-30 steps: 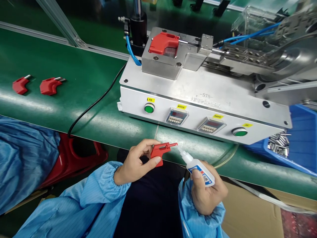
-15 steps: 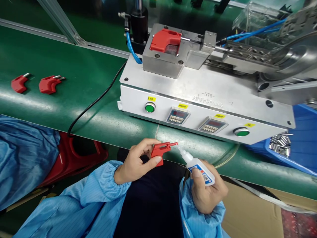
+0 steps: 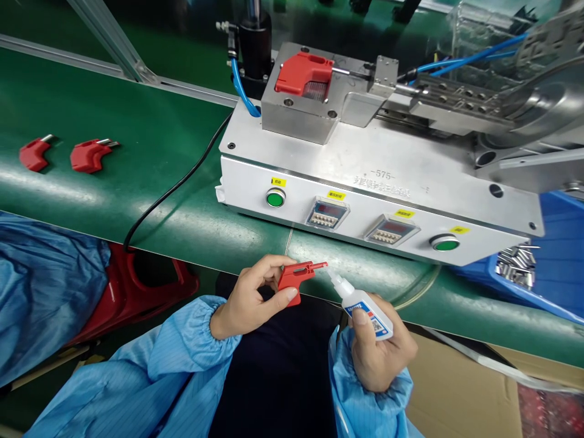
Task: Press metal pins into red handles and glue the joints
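Between the thumb and fingers of my left hand (image 3: 255,298) is a red plastic part (image 3: 294,280), its thin stem pointing right. My right hand (image 3: 381,347) is wrapped round a white glue bottle (image 3: 367,310) with a blue label, tilted so its clear nozzle points up and left. The nozzle tip is close to the end of the red stem; whether they touch I cannot tell. Another red part (image 3: 305,73) sits in the metal fixture (image 3: 296,121) on the machine, in line with a steel rod (image 3: 349,73).
Behind my hands stands a white machine (image 3: 383,176) with green buttons and two small counters. Two red parts with metal pins (image 3: 89,156) lie on the green bench (image 3: 150,128) at left. A blue bin (image 3: 556,267) at right holds metal pins. A red stool (image 3: 137,292) is at lower left.
My right hand and the glue bottle have shifted very slightly left. My left hand and the red part have stayed in place.
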### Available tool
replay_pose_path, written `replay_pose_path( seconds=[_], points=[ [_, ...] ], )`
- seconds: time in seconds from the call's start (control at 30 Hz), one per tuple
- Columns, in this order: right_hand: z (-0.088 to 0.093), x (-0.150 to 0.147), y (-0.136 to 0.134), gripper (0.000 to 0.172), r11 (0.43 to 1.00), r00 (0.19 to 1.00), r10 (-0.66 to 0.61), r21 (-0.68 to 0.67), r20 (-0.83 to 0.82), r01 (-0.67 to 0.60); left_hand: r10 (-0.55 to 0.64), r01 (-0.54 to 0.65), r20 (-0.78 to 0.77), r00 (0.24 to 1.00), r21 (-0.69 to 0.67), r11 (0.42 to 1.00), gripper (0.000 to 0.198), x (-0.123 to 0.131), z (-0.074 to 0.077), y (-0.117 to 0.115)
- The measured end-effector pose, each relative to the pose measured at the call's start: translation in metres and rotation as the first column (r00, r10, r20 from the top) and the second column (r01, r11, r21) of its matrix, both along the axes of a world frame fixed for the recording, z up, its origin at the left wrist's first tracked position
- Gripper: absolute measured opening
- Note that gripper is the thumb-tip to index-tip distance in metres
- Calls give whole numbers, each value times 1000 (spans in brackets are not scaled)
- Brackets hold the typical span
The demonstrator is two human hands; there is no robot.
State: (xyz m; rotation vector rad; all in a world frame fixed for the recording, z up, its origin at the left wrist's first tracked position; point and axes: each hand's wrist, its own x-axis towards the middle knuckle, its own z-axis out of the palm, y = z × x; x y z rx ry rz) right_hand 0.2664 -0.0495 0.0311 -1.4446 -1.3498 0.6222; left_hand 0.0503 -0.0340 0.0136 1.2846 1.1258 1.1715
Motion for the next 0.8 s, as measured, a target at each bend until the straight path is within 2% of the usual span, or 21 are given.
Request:
replay_pose_path(
  seconds=[0.13,0.23,0.33,0.43,0.63,0.7,0.8],
  points=[
    [1,-1,1,22,1000,1000,28,-7,2,-28,-7,11,61,998,-56,998,30,1,3,0],
    [-1,0,0,23,1000,1000,16,0,0,-16,-16,39,177,984,-126,991,30,3,5,1],
    [-5,0,-1,22,999,999,32,36,12,-33,-26,89,304,952,-196,977,34,4,5,3],
    [-8,0,-2,23,999,1000,14,49,19,-15,-34,127,349,936,-249,960,40,4,5,5],
    [-8,-2,-2,24,999,999,-7,44,40,5,-38,128,321,946,-264,956,45,3,4,5],
    [-8,-2,-2,23,999,999,-9,47,39,7,-37,98,264,964,-224,970,42,3,3,3],
    [-10,-3,-4,26,1000,999,-6,22,51,5,-15,21,79,997,-77,997,34,4,2,-2]
  ],
)
